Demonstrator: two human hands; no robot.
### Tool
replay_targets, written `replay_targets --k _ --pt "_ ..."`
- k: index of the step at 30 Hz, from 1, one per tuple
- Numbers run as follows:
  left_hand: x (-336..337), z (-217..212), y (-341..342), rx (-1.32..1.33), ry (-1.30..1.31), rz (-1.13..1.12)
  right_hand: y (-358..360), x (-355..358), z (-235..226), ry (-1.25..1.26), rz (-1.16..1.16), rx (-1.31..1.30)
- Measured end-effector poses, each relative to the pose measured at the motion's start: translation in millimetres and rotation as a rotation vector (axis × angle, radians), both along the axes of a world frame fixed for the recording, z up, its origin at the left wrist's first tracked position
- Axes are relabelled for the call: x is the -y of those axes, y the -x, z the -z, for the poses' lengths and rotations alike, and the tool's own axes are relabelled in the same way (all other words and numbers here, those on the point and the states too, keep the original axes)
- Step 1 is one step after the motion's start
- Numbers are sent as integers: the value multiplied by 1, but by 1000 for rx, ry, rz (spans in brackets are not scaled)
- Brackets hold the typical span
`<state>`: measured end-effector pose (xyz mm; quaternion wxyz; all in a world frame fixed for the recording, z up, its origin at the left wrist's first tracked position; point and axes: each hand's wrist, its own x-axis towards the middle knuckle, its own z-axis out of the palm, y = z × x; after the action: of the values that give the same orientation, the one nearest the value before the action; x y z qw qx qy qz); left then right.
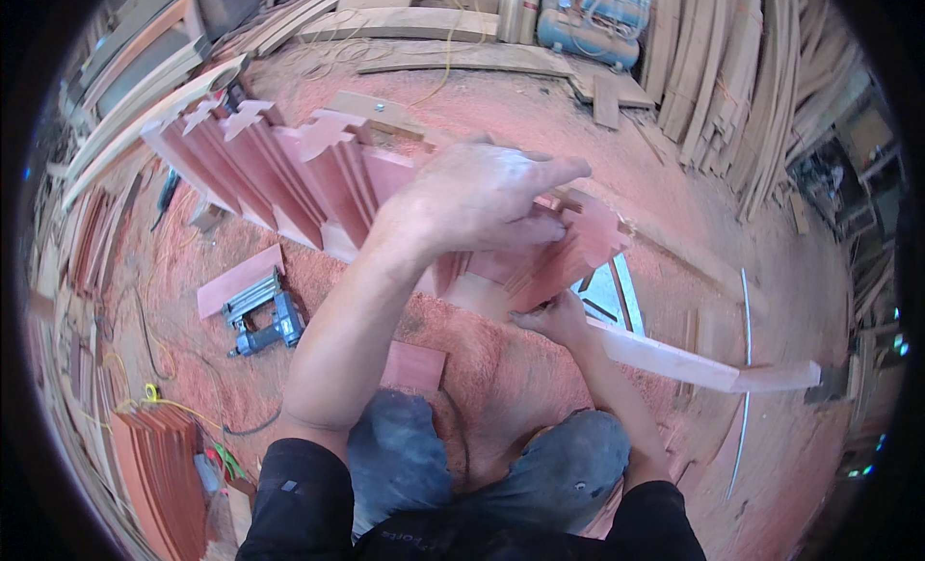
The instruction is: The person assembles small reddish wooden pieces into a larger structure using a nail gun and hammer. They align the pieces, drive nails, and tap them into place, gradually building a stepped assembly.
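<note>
Toward the right end of a row of grooved pink posts (337,171) on the sawdust-strewn floor (487,363), one grooved block (588,253) is between the person's two hands. The left hand (491,190) lies over the top of the block, its index finger stretched out to the right and the other fingers curled down; whether they grip anything cannot be told. The right hand (559,322) grips the block low on its near side, the thumb against the wood and the remaining fingers hidden. Just right of that hand are a pale metal plate (617,296) and a long pink strip (674,357), which runs toward the right edge of the floor. A blue nail gun (268,320) lies left of the left forearm, near a flat reddish board (231,280). Reddish slats (159,474) are stacked near the floor's left edge; a blue compressor (590,40) stands at its far edge.
</note>
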<state>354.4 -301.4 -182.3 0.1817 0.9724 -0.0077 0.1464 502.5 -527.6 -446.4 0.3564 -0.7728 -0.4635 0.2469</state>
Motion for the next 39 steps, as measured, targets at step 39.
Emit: replay_targets --k 39 --pt "-2 10 -2 80 18 28 -16 15 0 227 -13 125"
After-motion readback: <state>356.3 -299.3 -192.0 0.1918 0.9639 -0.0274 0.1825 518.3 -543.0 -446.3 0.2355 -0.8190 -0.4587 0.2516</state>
